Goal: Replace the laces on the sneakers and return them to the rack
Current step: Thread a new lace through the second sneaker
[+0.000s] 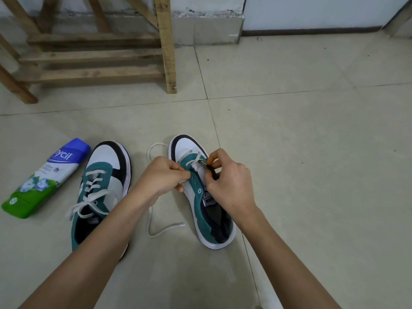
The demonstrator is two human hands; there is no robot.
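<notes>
Sneaker, teal-white-black canvas low-top (201,216), flat on beige tiled floor (312,152). Left hand (165,175) fingers curled, pinching flat white lace (149,219) at eyelets. Right hand (229,184) pinches dark strip (211,170), possibly tongue edge. Laced twin sneaker (104,175) lies just left.

Open floor (312,141) is stretching wide to the right of the right sneaker (196,204) and ahead of both toes, up to the wooden rack (93,56). On the left, the laced sneaker (104,175) and a bottle (44,179) lying beside it are narrowing the way. A loose white lace (165,229) is looping across the gap between the sneakers. The left hand (162,177) and right hand (229,181) are crowding the eyelets.
</notes>
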